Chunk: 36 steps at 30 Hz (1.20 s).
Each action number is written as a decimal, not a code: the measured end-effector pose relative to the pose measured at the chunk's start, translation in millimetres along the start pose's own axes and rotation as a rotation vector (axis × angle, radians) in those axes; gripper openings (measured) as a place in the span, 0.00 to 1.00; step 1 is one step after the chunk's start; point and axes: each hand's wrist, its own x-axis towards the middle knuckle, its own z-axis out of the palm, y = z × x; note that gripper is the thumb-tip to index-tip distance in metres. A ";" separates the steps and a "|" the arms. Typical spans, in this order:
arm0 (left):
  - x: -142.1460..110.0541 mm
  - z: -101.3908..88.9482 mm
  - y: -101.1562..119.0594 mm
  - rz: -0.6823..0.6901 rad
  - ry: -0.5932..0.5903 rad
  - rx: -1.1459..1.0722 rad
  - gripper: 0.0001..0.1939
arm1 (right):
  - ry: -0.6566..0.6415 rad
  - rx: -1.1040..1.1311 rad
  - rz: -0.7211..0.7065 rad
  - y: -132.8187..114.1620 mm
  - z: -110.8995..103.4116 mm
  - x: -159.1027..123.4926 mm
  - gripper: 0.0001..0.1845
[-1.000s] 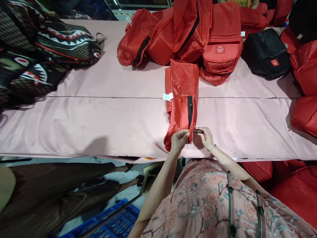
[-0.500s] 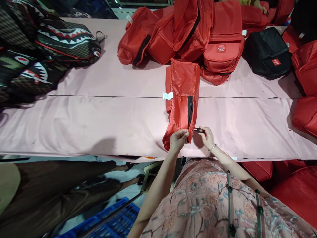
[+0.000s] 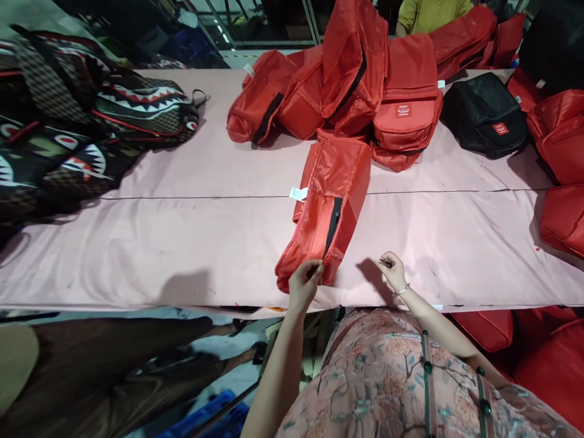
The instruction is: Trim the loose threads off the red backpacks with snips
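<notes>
Head view: at the centre of the frame, a long glossy red fabric bag point(image 3: 314, 225) rests on the pale pink cloth-covered table point(image 3: 205, 243), its near edge pinched in the left hand's fingers point(image 3: 312, 266). Lower right of centre, the right hand point(image 3: 392, 274), apart from the bag, clasps a small dark tool point(image 3: 387, 263), mostly hidden.

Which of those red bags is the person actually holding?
The red bag in front of the person on the pink cloth, its near end pinched by the left hand. Neither hand touches the other red bags.
</notes>
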 end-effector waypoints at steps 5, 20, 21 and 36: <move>-4.6 -28.2 -5.0 0.324 0.063 0.543 0.14 | 0.088 0.025 0.062 14.3 -14.3 -9.5 0.19; 1.5 6.0 -17.5 0.601 0.145 0.876 0.23 | 0.228 -0.024 0.165 43.8 -34.4 -25.3 0.22; 2.5 2.2 -19.6 0.620 0.108 0.841 0.21 | 0.233 -0.029 0.162 44.0 -35.1 -25.8 0.23; 17.8 -121.6 -2.0 0.381 0.259 0.723 0.15 | 0.064 -0.035 -0.125 -70.4 -40.3 29.0 0.15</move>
